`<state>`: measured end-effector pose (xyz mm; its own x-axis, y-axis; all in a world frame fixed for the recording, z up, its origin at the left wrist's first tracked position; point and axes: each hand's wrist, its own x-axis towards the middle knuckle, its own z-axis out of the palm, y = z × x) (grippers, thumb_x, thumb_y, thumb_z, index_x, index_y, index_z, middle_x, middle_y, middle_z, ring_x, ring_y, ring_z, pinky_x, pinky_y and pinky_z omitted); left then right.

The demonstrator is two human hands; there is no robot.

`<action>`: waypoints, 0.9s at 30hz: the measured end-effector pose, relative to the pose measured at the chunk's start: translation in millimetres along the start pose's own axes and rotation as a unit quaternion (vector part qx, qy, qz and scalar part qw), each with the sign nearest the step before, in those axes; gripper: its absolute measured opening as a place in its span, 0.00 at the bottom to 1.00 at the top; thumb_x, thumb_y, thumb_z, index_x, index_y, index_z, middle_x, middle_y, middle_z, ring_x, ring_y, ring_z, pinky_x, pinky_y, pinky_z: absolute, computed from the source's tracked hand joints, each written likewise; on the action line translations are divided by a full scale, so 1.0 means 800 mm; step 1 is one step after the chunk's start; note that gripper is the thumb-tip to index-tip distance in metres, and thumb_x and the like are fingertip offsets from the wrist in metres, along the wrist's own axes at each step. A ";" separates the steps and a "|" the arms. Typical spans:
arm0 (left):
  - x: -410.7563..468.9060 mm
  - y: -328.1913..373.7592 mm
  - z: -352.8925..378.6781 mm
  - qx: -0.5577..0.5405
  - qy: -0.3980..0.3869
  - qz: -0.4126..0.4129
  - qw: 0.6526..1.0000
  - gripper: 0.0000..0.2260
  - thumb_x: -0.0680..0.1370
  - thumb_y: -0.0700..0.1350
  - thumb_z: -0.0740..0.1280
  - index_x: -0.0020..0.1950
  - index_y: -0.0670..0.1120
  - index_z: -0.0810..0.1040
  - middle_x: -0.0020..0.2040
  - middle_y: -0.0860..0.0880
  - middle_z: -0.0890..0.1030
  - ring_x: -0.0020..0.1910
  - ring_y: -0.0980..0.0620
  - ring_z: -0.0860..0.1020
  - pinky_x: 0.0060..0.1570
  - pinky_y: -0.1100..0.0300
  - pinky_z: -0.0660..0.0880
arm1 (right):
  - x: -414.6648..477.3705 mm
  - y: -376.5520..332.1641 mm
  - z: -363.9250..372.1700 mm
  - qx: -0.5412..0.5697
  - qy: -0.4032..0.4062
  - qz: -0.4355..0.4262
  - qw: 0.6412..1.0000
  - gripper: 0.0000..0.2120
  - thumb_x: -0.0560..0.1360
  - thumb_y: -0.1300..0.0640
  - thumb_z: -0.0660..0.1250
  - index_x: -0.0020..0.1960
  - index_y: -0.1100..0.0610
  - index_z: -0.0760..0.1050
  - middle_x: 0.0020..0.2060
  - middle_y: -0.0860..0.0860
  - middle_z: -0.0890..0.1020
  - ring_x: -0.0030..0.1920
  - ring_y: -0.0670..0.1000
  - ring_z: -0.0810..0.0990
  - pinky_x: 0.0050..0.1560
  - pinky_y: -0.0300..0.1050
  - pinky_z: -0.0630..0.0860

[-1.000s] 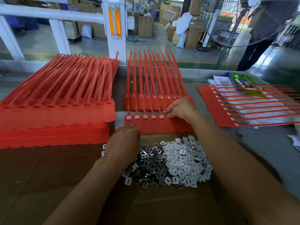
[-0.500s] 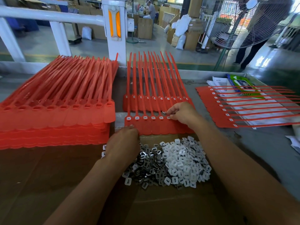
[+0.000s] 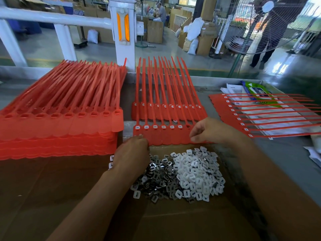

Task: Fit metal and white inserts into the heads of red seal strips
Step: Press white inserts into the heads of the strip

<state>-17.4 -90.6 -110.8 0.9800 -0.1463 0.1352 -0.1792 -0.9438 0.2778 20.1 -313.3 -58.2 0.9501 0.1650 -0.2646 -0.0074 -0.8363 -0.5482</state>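
Red strip sheet (image 3: pixel 166 138) lies flat at the bench front, just beyond the cardboard (image 3: pixel 52 197), heads toward the person, tails running away over a second sheet (image 3: pixel 166 113) behind it. Change vs a second ago: right hand (image 3: pixel 208 131) was up on the head row with fingertips at the sixth head; now it's off the row, down by the sheet's lower right edge. Row now shows six white slots from the left, one more than before; seventh head (image 3: pixel 188 126) looks dark and unfilled, the rest is hidden by the hand. Reads as sixth insert seated, hand likely going back for the next piece. Right fingers are curled down with the thumb close to them, can't tell if they pinch anything. Left hand (image 3: pixel 133 150) hasn't moved: fingertips on the sheet's lower left corner, palm over the near edge of the metal inserts (image 3: pixel 158 178); underside hidden, can't tell if it holds a piece. White inserts (image 3: pixel 196 171) are heaped touching the metal ones on their right, both on the cardboard just below the sheet. Tall stack of strips (image 3: pixel 60 124) at left, heads look empty; one fitted sheet (image 3: pixel 225 112) at right over papers (image 3: pixel 232 89). Judgement: this sheet is a bit past halfway, big stack to go
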 end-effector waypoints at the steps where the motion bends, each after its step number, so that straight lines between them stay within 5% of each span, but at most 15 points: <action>1: 0.000 0.000 0.000 0.000 -0.001 -0.001 1.000 0.15 0.76 0.37 0.56 0.58 0.46 0.76 0.61 0.49 0.76 0.57 0.49 0.75 0.51 0.56 0.73 | -0.003 0.002 -0.001 -0.004 -0.009 0.010 1.000 0.07 0.69 0.59 0.73 0.37 0.49 0.79 0.34 0.42 0.79 0.38 0.41 0.76 0.38 0.36 0.68; 7: 0.001 0.000 0.001 0.005 -0.001 -0.004 1.000 0.15 0.77 0.37 0.56 0.59 0.46 0.75 0.60 0.49 0.77 0.55 0.49 0.76 0.50 0.57 0.73 | -0.010 0.014 0.005 -0.023 -0.028 0.037 0.999 0.08 0.66 0.60 0.76 0.36 0.49 0.79 0.33 0.44 0.81 0.41 0.46 0.79 0.48 0.44 0.75; 15: 0.001 0.001 0.000 0.005 0.005 -0.001 1.000 0.15 0.77 0.37 0.56 0.59 0.46 0.76 0.59 0.48 0.77 0.54 0.49 0.77 0.50 0.57 0.73 | -0.013 0.009 0.006 -0.053 -0.017 0.029 0.998 0.05 0.69 0.60 0.73 0.38 0.52 0.78 0.35 0.46 0.80 0.39 0.44 0.77 0.41 0.39 0.73; 20: 0.000 0.001 0.000 0.004 0.001 0.000 1.000 0.15 0.77 0.37 0.56 0.59 0.46 0.76 0.62 0.49 0.75 0.57 0.49 0.75 0.51 0.56 0.73 | -0.015 0.013 0.007 0.064 0.067 0.002 0.996 0.04 0.72 0.59 0.70 0.43 0.51 0.76 0.40 0.47 0.81 0.43 0.47 0.79 0.43 0.39 0.74; 27: 0.001 0.001 0.001 0.003 -0.003 -0.002 1.000 0.16 0.76 0.37 0.56 0.59 0.47 0.76 0.62 0.50 0.75 0.57 0.50 0.75 0.50 0.57 0.73 | 0.006 0.019 0.011 0.045 0.175 -0.031 0.983 0.07 0.74 0.51 0.67 0.38 0.43 0.75 0.38 0.41 0.79 0.44 0.45 0.77 0.50 0.48 0.73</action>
<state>-16.7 -91.5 -111.3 0.9811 -0.1447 0.1287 -0.1752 -0.9462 0.2720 21.7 -320.7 -74.6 0.9986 0.0112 0.0515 0.0410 -0.7786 -0.6262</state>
